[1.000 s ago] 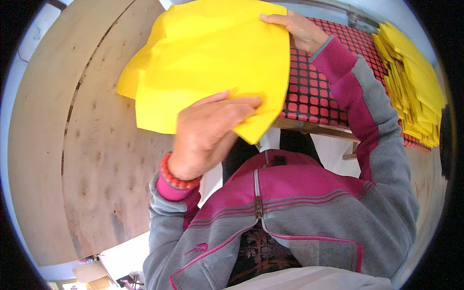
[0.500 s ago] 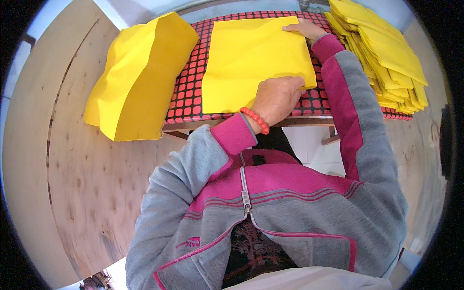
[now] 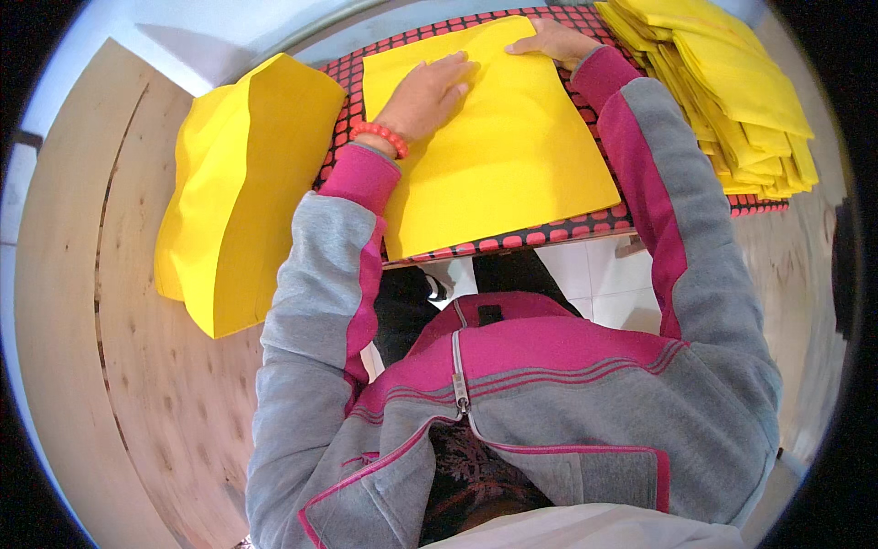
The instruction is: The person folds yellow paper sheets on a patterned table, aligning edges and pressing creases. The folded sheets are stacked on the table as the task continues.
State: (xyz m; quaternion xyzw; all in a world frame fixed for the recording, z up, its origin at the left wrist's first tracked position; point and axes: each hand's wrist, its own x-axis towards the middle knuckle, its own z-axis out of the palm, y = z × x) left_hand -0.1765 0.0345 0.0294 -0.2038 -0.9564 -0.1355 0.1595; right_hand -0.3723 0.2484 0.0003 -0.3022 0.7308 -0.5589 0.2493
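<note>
A flat yellow piece of cloth-like material point(image 3: 503, 165), roughly rectangular, lies on a small table with a red-and-black checked cover point(image 3: 585, 224). My left hand point(image 3: 425, 96) rests palm down on its far left part, fingers stretched out, a red bead bracelet at the wrist. At the far right corner, my right hand point(image 3: 556, 41) has its thumb on top of the piece. Its other fingers are partly hidden around the edge, so the corner sits in its grip.
To the left, a larger yellow piece point(image 3: 242, 183) with a crease drapes over the table's side. A thick stack of folded yellow pieces point(image 3: 732, 82) stands at the far right. A pale wooden board point(image 3: 174, 393) spreads out on the left.
My left hand has moved from the near right edge to the far left of the yellow piece. The piece has turned slightly, its near edge now closer to me. My right hand stays at the far right corner.
</note>
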